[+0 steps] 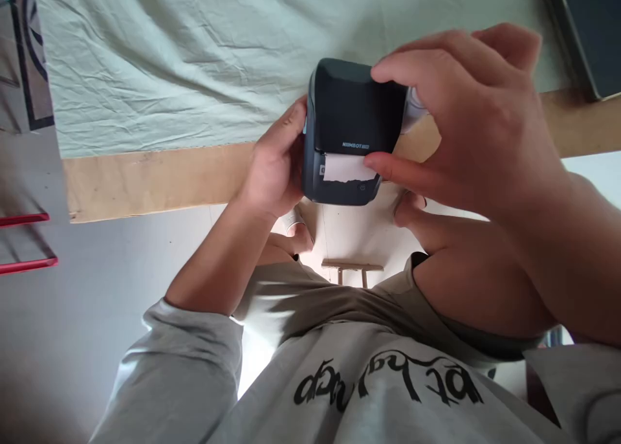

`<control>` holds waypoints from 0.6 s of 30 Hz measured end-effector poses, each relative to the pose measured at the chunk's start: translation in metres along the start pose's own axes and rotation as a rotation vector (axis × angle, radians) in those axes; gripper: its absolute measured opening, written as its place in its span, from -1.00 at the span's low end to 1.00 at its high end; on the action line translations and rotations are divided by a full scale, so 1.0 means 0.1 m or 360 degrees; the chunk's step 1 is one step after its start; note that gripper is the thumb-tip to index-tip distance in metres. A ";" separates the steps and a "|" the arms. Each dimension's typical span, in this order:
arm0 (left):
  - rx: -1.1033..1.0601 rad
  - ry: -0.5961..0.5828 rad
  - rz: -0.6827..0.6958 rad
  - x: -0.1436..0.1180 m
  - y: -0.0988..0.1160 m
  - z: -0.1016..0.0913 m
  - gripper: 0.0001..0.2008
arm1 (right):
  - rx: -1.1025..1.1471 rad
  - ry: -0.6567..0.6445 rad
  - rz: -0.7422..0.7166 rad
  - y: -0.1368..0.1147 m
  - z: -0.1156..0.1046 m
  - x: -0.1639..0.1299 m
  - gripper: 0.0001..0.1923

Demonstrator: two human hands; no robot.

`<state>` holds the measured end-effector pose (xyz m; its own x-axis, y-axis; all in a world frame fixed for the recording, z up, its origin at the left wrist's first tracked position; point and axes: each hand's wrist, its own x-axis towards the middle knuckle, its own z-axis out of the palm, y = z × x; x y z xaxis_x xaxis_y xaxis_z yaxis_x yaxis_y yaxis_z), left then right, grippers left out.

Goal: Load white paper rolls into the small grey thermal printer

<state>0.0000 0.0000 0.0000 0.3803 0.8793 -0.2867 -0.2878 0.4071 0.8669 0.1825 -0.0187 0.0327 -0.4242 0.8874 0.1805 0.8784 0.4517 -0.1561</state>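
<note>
A dark label printer (352,117) with white lettering sits at the table's near edge, a white paper strip (345,169) sticking out of its slot. My left hand (279,162) grips the printer's left side. My right hand (466,117) reaches over from the right: the index finger rests on the printer's top edge, and the thumb tip touches the right end of the paper strip.
A wrinkled pale green cloth (184,62) covers the wooden table (145,178). A dark flat object (589,30) lies at the far right corner. Red bars (26,240) show at the left over a grey floor. My lap and grey shirt fill the foreground.
</note>
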 end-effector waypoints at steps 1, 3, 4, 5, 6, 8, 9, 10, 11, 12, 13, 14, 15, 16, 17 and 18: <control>-0.0029 -0.0066 -0.0005 -0.01 0.01 0.02 -0.52 | -0.0013 0.0041 0.0030 0.00 -0.01 -0.01 -0.39; -0.0062 -0.0143 0.0023 -0.02 0.00 0.06 -0.49 | -0.0056 0.0125 0.0072 0.00 -0.04 -0.02 -0.38; -0.0061 -0.0149 0.0055 -0.02 0.00 0.07 -0.51 | -0.0075 0.0199 0.0079 -0.01 -0.05 -0.03 -0.40; -0.0048 -0.0146 0.0090 -0.03 -0.01 0.07 -0.56 | -0.0086 0.0293 0.0081 -0.01 -0.06 -0.04 -0.45; -0.0028 -0.0137 0.0127 -0.03 -0.02 0.06 -0.61 | -0.0088 0.0378 0.0080 -0.01 -0.06 -0.05 -0.52; 0.0020 -0.0136 0.0171 -0.03 -0.04 0.03 -0.70 | -0.0040 0.0533 0.0101 -0.02 -0.08 -0.05 -0.63; 0.0040 -0.0144 0.0176 -0.03 -0.05 0.01 -0.72 | 0.0021 0.0596 0.0149 -0.01 -0.09 -0.06 -0.64; 0.0051 -0.0155 0.0178 -0.03 -0.05 -0.01 -0.74 | 0.0087 0.0612 0.0173 0.00 -0.09 -0.05 -0.63; 0.0052 -0.0163 0.0177 -0.03 -0.06 -0.03 -0.74 | 0.0147 0.0604 0.0195 0.01 -0.09 -0.05 -0.62; 0.0050 -0.0169 0.0175 -0.03 -0.06 -0.04 -0.74 | 0.0187 0.0599 0.0205 0.02 -0.08 -0.04 -0.61; 0.0054 -0.0172 0.0170 -0.03 -0.06 -0.05 -0.73 | 0.0190 0.0584 0.0195 0.03 -0.07 -0.02 -0.61; 0.0065 -0.0178 0.0163 -0.03 -0.06 -0.05 -0.73 | 0.0151 0.0545 0.0171 0.02 -0.05 0.00 -0.61; 0.0081 -0.0191 0.0160 -0.03 -0.06 -0.04 -0.72 | 0.0083 0.0483 0.0149 0.01 -0.04 0.02 -0.61; 0.0104 -0.0203 0.0164 -0.04 -0.05 -0.03 -0.73 | 0.0010 0.0420 0.0153 -0.02 -0.03 0.04 -0.61; 0.0124 -0.0210 0.0176 -0.04 -0.05 -0.02 -0.74 | -0.0061 0.0307 0.0197 -0.05 -0.02 0.07 -0.60; 0.0138 -0.0219 0.0191 -0.05 -0.04 -0.01 -0.76 | -0.0126 0.0154 0.0241 -0.09 -0.01 0.10 -0.58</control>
<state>-0.0017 -0.0058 -0.0028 0.4660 0.8759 -0.1256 -0.2637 0.2730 0.9252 0.1706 -0.0145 0.0370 -0.2662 0.9298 0.2541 0.9467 0.3018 -0.1126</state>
